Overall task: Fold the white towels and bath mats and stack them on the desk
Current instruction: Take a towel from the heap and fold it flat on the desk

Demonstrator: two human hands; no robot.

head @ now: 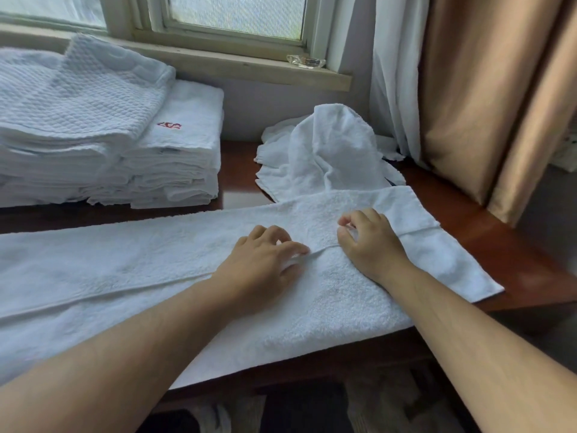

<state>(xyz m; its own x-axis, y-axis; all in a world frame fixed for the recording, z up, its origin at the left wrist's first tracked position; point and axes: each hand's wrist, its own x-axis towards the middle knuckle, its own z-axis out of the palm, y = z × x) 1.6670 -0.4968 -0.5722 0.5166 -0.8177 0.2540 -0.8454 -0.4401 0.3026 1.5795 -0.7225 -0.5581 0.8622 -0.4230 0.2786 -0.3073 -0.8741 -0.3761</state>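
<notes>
Towel mid-fold on desk, both hands at the long hem.

Towel (156,270) lies flat along the desk (474,226) front, doubled lengthwise, its hem running left to right. Left hand (265,257) and right hand (371,242) sit close together on the hem near the right end, fingers curled, each pinching a bit of cloth. Judged step: gripping for the next crosswise fold. Next move likely needs the right end carried leftward, edges kept square. Folded stack (178,151) stands rear left; unfolded pile (327,151) waits behind the towel.
</notes>
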